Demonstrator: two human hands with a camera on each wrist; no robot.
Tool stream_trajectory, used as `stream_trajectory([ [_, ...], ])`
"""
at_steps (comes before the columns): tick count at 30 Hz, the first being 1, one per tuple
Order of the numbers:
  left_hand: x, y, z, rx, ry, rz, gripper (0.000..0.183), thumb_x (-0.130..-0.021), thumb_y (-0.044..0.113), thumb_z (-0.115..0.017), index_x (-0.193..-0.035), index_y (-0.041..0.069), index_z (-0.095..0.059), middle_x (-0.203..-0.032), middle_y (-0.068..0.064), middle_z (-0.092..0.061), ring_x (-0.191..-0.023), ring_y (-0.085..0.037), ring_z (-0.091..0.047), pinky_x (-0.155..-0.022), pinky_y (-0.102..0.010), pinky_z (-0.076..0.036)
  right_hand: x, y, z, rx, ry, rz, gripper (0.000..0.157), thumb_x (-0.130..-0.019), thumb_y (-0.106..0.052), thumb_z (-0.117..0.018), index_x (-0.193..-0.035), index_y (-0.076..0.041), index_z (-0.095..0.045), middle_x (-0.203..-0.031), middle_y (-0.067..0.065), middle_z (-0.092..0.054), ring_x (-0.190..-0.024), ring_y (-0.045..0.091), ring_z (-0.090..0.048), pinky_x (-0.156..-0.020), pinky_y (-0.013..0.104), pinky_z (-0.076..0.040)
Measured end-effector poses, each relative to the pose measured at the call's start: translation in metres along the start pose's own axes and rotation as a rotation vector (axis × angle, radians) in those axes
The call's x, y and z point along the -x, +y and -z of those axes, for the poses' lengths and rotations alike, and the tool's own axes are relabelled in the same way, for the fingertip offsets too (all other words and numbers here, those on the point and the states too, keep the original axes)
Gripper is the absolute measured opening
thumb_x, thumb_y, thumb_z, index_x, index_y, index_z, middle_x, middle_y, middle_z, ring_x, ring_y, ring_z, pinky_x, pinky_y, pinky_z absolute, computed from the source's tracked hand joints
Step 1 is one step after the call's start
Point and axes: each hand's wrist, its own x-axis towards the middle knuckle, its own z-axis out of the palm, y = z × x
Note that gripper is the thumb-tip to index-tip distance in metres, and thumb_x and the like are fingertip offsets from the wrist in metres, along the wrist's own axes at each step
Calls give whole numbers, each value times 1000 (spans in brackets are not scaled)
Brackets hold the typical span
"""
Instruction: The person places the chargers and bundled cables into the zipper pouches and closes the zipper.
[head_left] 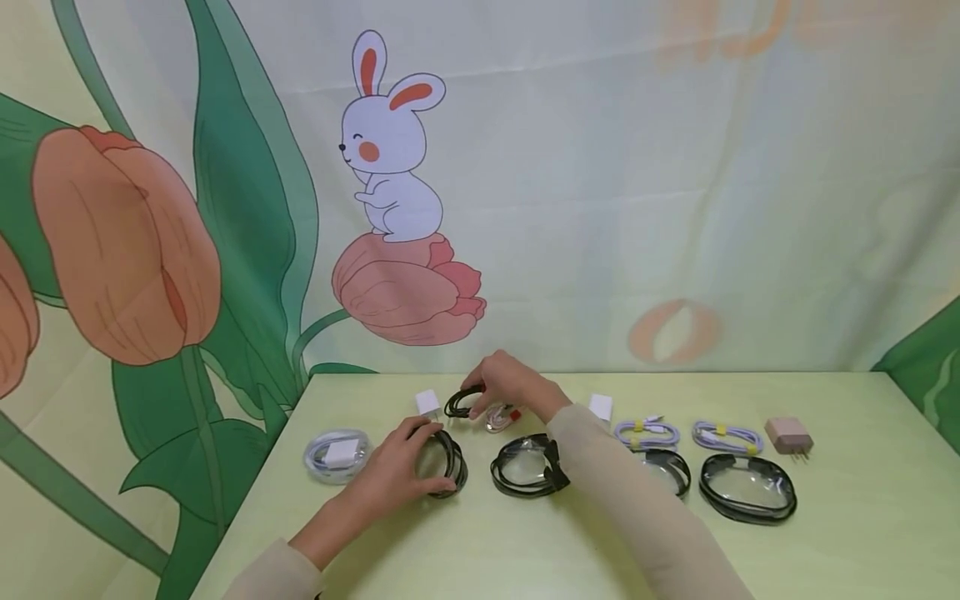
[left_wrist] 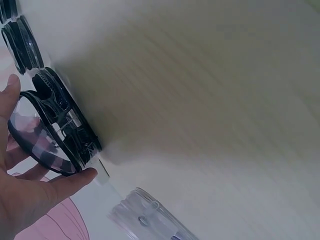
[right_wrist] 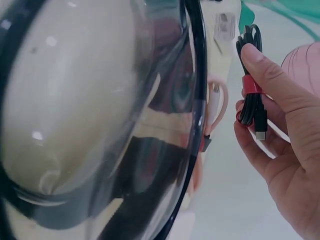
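Observation:
My left hand [head_left: 393, 471] grips a round clear pouch with a black rim [head_left: 461, 468] at the table's left part. In the left wrist view, thumb and fingers span this pouch [left_wrist: 62, 120], and black bands and a zipper show along its side. Farther back, my right hand [head_left: 510, 382] pinches a coiled black USB cable [head_left: 454, 406] above the table. A red strap binds the coiled cable [right_wrist: 252, 85] in the right wrist view, and its metal plug points down past the fingers.
Beside the hands lie a white charger [head_left: 427, 403], a pinkish cable with a red strap [head_left: 498, 418] and a clear round case [head_left: 318, 458]. Rightward are black-rimmed pouches [head_left: 748, 515], lilac cables with yellow straps [head_left: 726, 437], another white charger [head_left: 600, 406] and a pink charger [head_left: 787, 435]. A printed curtain [head_left: 570, 250] hangs behind.

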Motion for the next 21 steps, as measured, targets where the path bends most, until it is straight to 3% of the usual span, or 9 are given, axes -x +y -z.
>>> stream_trajectory([
  [8, 0, -1, 0, -7, 8, 43, 87, -75, 45, -89, -145, 7, -53, -145, -15, -48, -128, -37, -55, -99, -54, -50, 13, -19, 2, 50, 13, -23, 49, -79, -34, -88, -122, -14, -76, -93, 0, -77, -69, 8, -54, -74, 28, -49],
  [11, 0, -3, 0, -7, 16, 45, 87, -76, 44, -89, -146, 8, -52, -145, -15, -48, -128, -37, -54, -100, -54, -50, 18, -22, 0, 47, 28, -22, 49, -78, -34, -89, -121, -14, -77, -97, 2, -78, -66, 7, -53, -71, 27, -49],
  [15, 0, -5, 0, -5, 30, 33, 88, -76, 44, -89, -147, 9, -51, -146, -14, -47, -129, -37, -53, -101, -54, -49, 24, -27, -2, 58, 41, -25, 48, -77, -35, -90, -118, -14, -78, -110, 1, -77, -72, 8, -59, -75, 27, -52],
  [21, -2, -5, 0, 7, 34, 13, 88, -76, 43, -89, -148, 9, -51, -146, -15, -46, -131, -37, -51, -102, -55, -48, 32, -39, -6, 113, 49, -17, 48, -76, -40, -89, -117, -16, -78, -114, -2, -76, -91, 13, -69, -89, 31, -53],
])
